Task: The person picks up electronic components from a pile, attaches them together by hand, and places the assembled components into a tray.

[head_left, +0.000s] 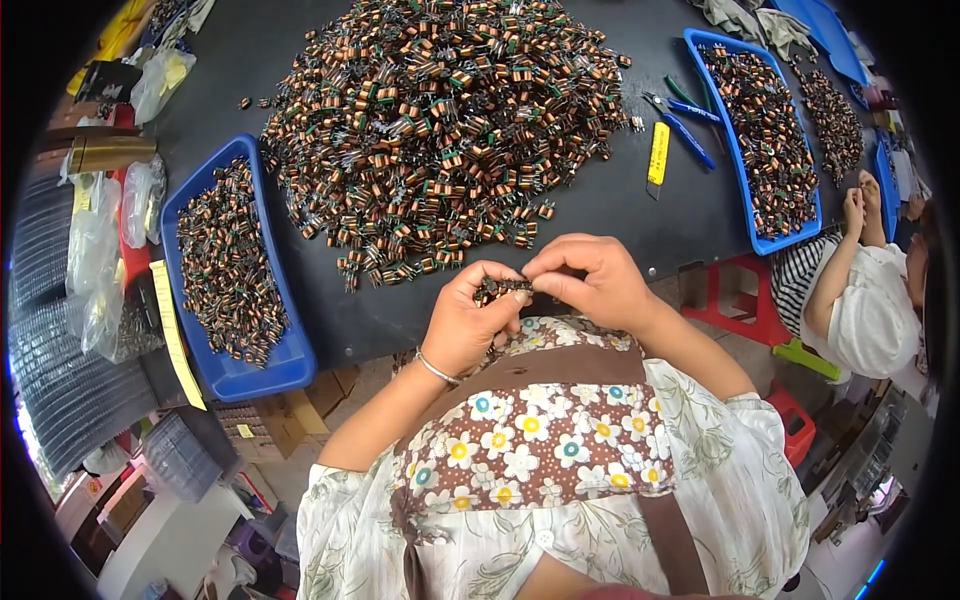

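Note:
Close to my apron, at the table's near edge, my left hand (468, 318) is closed round several small copper-wound coils (502, 290) with dark bodies and metal pins. My right hand (600, 278) meets it from the right, thumb and forefinger pinched at the end of these coils; the exact piece between its fingertips is partly hidden. Just beyond both hands rises a big pile of similar coils (440, 130), copper and black with green parts, spread over the dark table (360, 325).
A blue tray (300, 365) of coils stands left, another blue tray (765, 245) right. Between pile and right tray lie blue-handled cutters (690, 135) and a yellow utility knife (658, 155). Another person's hands (862, 205) are at far right. A red stool (735, 300) stands below.

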{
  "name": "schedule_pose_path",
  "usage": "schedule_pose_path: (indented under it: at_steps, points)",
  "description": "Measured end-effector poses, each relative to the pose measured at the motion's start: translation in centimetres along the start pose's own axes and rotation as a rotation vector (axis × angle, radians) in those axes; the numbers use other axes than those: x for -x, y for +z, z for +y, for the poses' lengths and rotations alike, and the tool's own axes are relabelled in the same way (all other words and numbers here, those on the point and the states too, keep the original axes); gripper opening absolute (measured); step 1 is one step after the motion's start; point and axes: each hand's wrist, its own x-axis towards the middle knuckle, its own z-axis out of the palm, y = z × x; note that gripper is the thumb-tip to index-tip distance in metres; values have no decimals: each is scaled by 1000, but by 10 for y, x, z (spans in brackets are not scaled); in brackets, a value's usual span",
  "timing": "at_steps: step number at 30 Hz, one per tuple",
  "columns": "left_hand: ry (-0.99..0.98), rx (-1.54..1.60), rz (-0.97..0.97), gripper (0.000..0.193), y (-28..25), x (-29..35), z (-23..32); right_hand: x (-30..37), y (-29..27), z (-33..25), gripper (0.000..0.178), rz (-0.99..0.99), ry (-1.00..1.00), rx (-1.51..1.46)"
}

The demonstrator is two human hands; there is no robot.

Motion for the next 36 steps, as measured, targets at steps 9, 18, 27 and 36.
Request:
schedule_pose_path:
  at_steps: [9, 18, 27, 36]
  points:
    - [14, 51, 22, 17, -1, -2, -2, -12, 6, 17, 18, 126, -66, 440]
    - [41, 72, 53, 16, -6, -3, -1, -7, -5, -6, 14, -74, 28, 17]
    - [18, 0, 0, 19, -2, 1, 4, -10, 2, -12, 12, -85, -4, -39]
    - [38, 50, 19, 16, -2, 4, 3, -25, -7, 14, 14, 305, -14, 570]
